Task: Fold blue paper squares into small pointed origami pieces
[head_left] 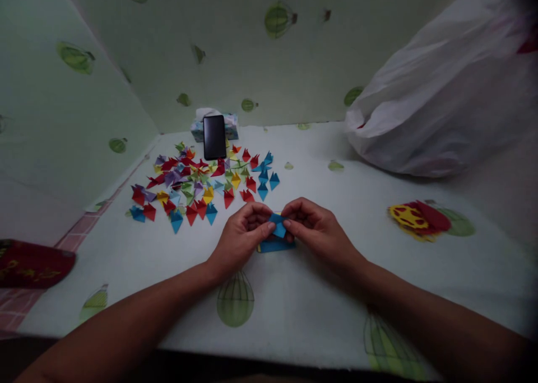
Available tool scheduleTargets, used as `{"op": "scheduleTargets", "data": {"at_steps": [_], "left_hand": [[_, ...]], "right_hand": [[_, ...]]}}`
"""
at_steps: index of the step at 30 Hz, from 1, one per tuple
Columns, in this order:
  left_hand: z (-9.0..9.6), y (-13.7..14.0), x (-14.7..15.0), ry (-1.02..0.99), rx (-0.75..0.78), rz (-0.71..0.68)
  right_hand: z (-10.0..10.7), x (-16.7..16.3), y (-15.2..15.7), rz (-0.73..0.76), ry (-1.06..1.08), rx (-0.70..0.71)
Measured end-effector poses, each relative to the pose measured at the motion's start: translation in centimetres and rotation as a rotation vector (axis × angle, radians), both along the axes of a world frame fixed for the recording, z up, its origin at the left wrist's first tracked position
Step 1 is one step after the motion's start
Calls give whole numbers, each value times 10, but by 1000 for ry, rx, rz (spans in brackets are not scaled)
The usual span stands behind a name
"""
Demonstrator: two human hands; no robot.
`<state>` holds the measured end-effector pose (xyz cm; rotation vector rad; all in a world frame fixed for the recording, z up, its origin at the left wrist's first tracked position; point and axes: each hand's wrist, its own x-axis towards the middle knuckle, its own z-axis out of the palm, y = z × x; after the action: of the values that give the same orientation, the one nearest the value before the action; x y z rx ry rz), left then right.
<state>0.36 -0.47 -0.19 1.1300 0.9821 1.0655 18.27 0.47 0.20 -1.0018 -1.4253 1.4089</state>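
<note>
Left hand (247,226): pinching a small folded blue paper (278,226) by its left side.
Right hand (315,226): I see it grasping the same piece's right side.
Blue paper: between both thumbs, toward six o'clock from my view's centre, over a blue sheet (277,246).
Table (311,304): from the hands, folded paper shapes (202,208) at ten o'clock, phone (214,138) at eleven, white bag (424,103) around two.

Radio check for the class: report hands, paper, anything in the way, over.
Left hand and right hand pinching folded blue paper. More blue paper just below. Colorful paper shapes beyond, leftward; none blocking the hands.
</note>
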Motion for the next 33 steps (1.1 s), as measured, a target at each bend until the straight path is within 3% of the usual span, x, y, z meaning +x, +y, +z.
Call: {"op": "scheduleTargets", "data": {"at_steps": [10, 33], "left_hand": [[8, -1, 1, -35, -75, 25], [4, -5, -2, -26, -8, 35]], "right_hand": [[2, 0, -3, -4, 58, -52], [2, -1, -8, 8, 171, -100]]}}
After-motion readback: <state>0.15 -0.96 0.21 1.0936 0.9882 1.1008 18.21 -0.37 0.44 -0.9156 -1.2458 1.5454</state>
